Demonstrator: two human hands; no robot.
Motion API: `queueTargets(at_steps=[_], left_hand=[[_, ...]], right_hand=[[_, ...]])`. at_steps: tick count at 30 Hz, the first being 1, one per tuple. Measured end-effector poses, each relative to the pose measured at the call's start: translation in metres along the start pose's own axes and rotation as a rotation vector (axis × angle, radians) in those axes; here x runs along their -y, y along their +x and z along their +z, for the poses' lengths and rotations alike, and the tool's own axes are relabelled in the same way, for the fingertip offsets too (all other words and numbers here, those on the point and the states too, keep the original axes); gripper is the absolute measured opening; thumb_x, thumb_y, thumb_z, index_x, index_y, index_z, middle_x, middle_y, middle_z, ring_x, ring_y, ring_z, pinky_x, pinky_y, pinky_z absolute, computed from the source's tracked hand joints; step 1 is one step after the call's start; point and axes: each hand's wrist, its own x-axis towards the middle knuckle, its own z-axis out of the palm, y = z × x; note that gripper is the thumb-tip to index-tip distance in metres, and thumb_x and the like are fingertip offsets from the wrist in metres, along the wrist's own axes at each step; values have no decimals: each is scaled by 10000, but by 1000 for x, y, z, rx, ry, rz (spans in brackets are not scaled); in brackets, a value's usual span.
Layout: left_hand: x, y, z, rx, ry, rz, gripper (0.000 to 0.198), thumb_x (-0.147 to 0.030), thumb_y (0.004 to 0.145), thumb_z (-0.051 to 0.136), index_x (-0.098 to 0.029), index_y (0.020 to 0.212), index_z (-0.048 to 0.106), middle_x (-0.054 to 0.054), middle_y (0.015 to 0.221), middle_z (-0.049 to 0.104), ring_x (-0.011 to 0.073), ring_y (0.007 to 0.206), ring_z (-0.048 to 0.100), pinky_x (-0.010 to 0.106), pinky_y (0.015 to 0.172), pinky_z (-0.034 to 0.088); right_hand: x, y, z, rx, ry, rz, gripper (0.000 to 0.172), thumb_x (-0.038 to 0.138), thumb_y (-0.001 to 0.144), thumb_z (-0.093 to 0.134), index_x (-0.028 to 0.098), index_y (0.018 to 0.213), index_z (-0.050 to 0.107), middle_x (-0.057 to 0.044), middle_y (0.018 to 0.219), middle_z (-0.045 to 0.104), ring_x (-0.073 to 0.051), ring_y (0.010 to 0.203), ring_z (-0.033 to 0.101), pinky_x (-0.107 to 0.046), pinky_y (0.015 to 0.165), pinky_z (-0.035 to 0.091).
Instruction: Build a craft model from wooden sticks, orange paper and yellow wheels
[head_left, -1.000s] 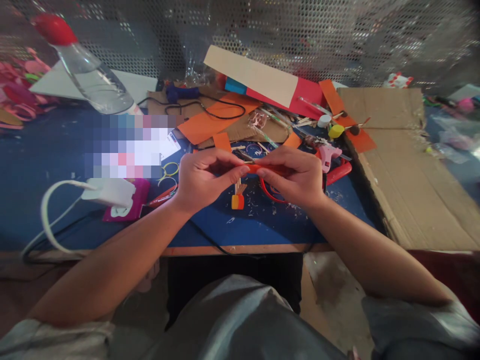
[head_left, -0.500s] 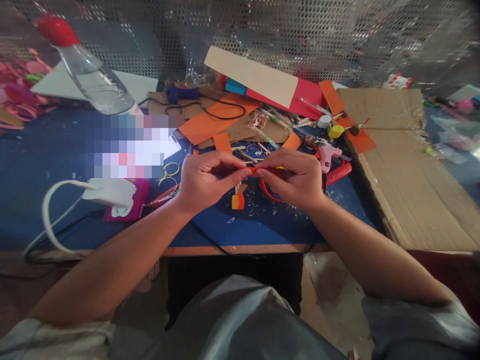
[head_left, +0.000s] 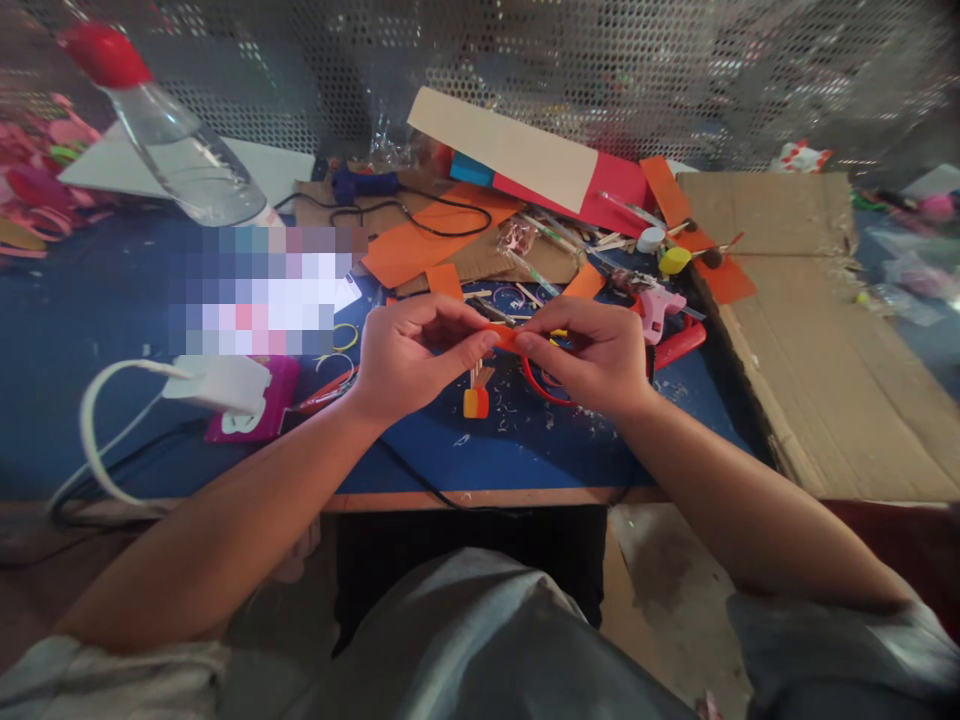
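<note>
Fingertips (head_left: 480,345) of the left hand (head_left: 409,358) and right hand (head_left: 592,355) pinch shut on one thin orange strip (head_left: 508,337), held just above the middle of the blue desk (head_left: 112,330), back from its front edge. The work looks like fine shaping between two hands, calling next for a steady, even pinch. Beneath lies one small orange-and-yellow block on wooden sticks (head_left: 475,400); one pink glue gun (head_left: 656,308) rests just right of the hands, one clear red-capped plastic bottle (head_left: 180,150) at the back left corner.
</note>
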Motion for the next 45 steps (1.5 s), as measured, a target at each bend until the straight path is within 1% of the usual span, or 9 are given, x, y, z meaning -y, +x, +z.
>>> queueTargets(at_steps=[7, 17, 21, 24, 27, 30, 35, 41, 45], left_hand=[[2, -1, -1, 16, -14, -31, 296, -477, 902, 949, -204, 934, 840, 37, 788, 849, 156, 656, 809, 245, 560, 655], [0, 1, -1, 4, -26, -26, 333, -508, 864, 977, -208, 904, 838, 32, 752, 844, 153, 609, 793, 234, 527, 644], [-1, 1, -1, 26, -38, -26, 323, -502, 861, 981, -206, 907, 860, 33, 755, 844, 146, 591, 775, 233, 516, 630], [-1, 0, -1, 53, -22, -15, 286, -481, 866, 979, -212, 919, 895, 31, 758, 846, 129, 553, 732, 230, 483, 583], [-1, 0, -1, 51, 12, 22, 232, -440, 862, 988, -227, 915, 914, 29, 763, 854, 126, 579, 736, 221, 504, 563], [0, 0, -2, 22, 45, 85, 210, -430, 863, 990, -240, 906, 914, 32, 808, 872, 142, 644, 775, 233, 567, 600], [1, 0, -2, -26, 110, 141, 180, -424, 931, 922, -246, 910, 903, 28, 832, 875, 147, 670, 772, 253, 604, 609], [3, 2, -3, 72, 129, 227, 168, -398, 933, 921, -234, 963, 898, 47, 862, 878, 154, 723, 791, 265, 672, 621], [2, 2, -2, 18, 112, 280, 107, -367, 951, 914, -261, 962, 899, 32, 889, 889, 161, 744, 814, 276, 685, 640]], right_hand=[[0, -1, 0, -2, 27, 14, 274, 486, 990, 856, 242, 869, 883, -31, 777, 828, -153, 643, 692, -308, 587, 517], [-1, -1, 1, 0, 12, 6, 280, 501, 989, 853, 248, 875, 887, -37, 785, 830, -163, 652, 699, -317, 596, 522], [-2, -1, 1, -5, 10, -44, 184, 397, 993, 854, 245, 898, 893, -38, 813, 845, -164, 679, 731, -312, 630, 552], [-3, -1, 1, -4, 2, -99, 121, 326, 991, 851, 245, 912, 893, -37, 837, 859, -170, 710, 764, -309, 670, 589], [-4, -1, 1, 0, -4, -136, 87, 298, 982, 860, 242, 924, 893, -39, 849, 867, -173, 725, 782, -305, 688, 614], [-5, 0, 1, 2, -11, -162, 57, 276, 975, 870, 238, 940, 895, -43, 862, 874, -175, 748, 796, -304, 709, 629], [-5, 0, 0, 5, -58, -172, 59, 284, 984, 862, 243, 963, 899, -47, 880, 874, -181, 759, 802, -308, 705, 634], [-4, -2, 1, 13, -81, -246, 54, 264, 993, 847, 239, 978, 893, -48, 890, 873, -183, 778, 809, -308, 727, 652], [-4, -1, 1, 7, -69, -240, 48, 272, 976, 868, 238, 1002, 890, -51, 902, 871, -185, 781, 802, -310, 728, 647]])
